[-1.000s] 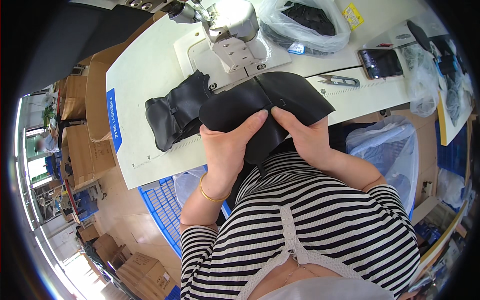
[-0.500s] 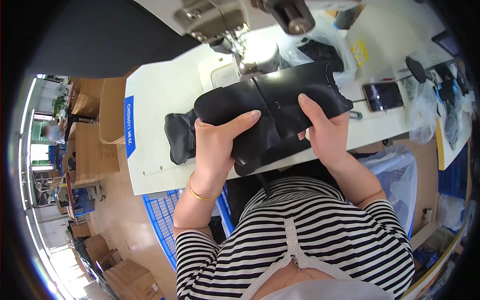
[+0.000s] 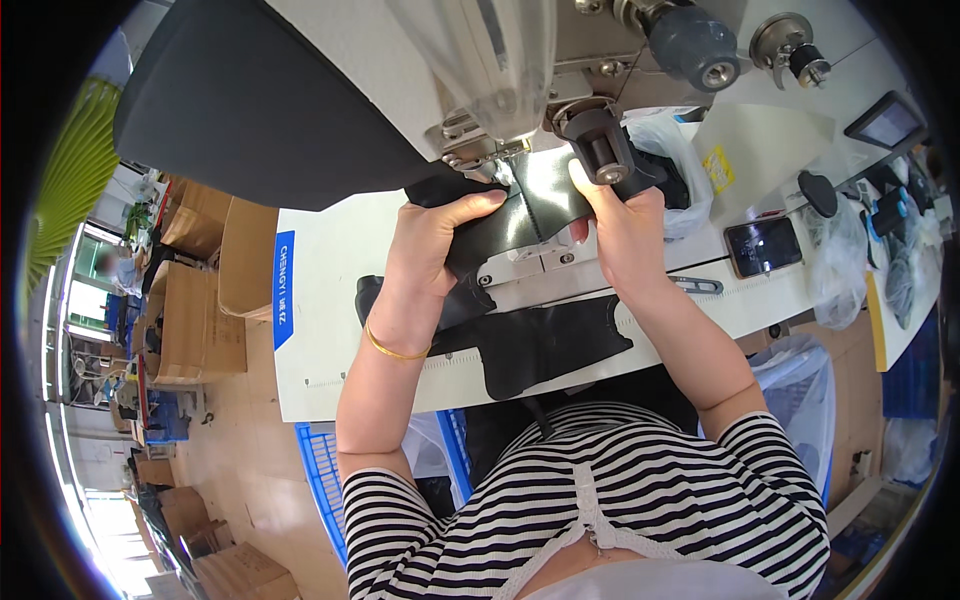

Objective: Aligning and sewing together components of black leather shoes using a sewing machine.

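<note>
A black leather-like piece (image 3: 500,232) with a seam down its middle lies under the needle area of a sewing machine (image 3: 487,165). My left hand (image 3: 422,240) grips its left side, thumb on top and pointing toward the needle. On the right side my right hand (image 3: 630,235) holds it with the thumb on top, close to the machine's dark round fitting (image 3: 600,145). The fingers beneath are mostly hidden. Nearer to me, another black panel (image 3: 555,345) lies across the table's front edge; whether it joins the held piece I cannot tell.
A phone (image 3: 763,247) and a grey slotted tool (image 3: 697,286) lie on the white table (image 3: 320,300) to the right. Behind them stands a clear plastic bag (image 3: 690,190) with black pieces. A blue basket (image 3: 322,470) stands below the table, and cardboard boxes (image 3: 205,320) are at the left.
Both hands have carried the black piece away from me, from in front of the machine to under its needle area. The view has shifted, showing more of the machine and the near panel.
</note>
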`<state>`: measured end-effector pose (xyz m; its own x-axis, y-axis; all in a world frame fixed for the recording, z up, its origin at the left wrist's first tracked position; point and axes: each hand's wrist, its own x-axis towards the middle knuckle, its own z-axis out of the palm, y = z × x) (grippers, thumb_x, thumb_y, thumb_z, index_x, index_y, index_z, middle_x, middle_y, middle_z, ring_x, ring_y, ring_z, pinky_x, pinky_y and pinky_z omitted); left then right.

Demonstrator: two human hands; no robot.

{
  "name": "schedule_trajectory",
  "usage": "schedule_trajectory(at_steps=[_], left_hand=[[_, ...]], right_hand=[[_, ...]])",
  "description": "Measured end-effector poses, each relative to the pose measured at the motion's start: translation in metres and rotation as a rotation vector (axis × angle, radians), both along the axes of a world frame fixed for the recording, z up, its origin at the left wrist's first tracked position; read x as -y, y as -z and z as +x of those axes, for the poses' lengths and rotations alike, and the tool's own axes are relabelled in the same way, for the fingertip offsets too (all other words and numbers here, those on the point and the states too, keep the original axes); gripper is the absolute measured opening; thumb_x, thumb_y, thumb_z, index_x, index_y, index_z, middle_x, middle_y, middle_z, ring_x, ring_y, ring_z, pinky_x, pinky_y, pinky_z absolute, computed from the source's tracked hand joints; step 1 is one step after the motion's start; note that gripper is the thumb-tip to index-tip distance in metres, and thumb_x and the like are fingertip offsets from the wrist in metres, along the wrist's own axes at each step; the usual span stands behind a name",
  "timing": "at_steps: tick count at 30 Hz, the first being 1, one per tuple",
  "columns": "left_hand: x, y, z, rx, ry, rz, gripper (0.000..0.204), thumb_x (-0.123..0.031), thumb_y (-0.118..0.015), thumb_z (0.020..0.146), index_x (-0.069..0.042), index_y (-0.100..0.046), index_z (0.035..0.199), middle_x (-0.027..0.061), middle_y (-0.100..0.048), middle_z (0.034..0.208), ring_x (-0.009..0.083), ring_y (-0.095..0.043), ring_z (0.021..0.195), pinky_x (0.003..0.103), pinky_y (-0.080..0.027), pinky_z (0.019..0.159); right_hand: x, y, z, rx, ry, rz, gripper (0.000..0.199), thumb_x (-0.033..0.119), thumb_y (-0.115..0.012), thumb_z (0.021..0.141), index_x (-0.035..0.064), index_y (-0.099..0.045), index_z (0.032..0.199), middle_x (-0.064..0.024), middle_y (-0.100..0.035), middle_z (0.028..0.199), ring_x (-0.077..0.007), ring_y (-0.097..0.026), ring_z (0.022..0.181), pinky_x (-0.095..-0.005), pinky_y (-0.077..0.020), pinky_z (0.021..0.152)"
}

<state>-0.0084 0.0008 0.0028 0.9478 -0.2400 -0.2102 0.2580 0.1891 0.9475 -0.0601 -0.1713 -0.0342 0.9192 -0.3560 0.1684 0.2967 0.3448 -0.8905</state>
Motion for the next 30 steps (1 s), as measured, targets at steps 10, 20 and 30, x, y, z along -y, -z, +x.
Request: schedule_trajectory(at_steps=[10, 20, 30], left_hand=[[0.0011, -0.0033, 0.0072, -0.004, 0.02, -0.048, 0.016, 0.005, -0.072, 0.072, 0.008, -0.067, 0.087, 0.0127, -0.067, 0.082, 0.0179, -0.065, 0.069, 0.027, -0.054, 0.06], [-0.0009, -0.0023, 0.0084, 0.006, 0.025, -0.008, 0.013, 0.005, -0.071, 0.073, 0.008, -0.068, 0.085, 0.0126, -0.067, 0.08, 0.0177, -0.065, 0.068, 0.027, -0.054, 0.059], [0.0001, -0.0015, 0.0085, 0.026, 0.041, -0.015, 0.013, 0.006, -0.07, 0.072, 0.008, -0.067, 0.085, 0.0135, -0.067, 0.082, 0.0183, -0.066, 0.069, 0.027, -0.055, 0.06]], right_hand=[[0.0004, -0.0017, 0.0055, 0.013, 0.0, 0.01, 0.006, 0.008, -0.061, 0.087, 0.0028, -0.063, 0.088, -0.0016, -0.058, 0.073, -0.0083, -0.05, 0.051, -0.0233, -0.0367, 0.04], [0.0001, -0.0002, 0.0052, 0.018, 0.011, -0.023, 0.008, 0.009, -0.061, 0.088, 0.0018, -0.063, 0.088, -0.0021, -0.058, 0.072, -0.0082, -0.049, 0.051, -0.0232, -0.0375, 0.04], [0.0029, -0.0056, 0.0022, -0.025, 0.0, -0.03, 0.009, 0.01, -0.062, 0.087, 0.0013, -0.063, 0.086, -0.0017, -0.057, 0.069, -0.0079, -0.049, 0.051, -0.0231, -0.0377, 0.041]])
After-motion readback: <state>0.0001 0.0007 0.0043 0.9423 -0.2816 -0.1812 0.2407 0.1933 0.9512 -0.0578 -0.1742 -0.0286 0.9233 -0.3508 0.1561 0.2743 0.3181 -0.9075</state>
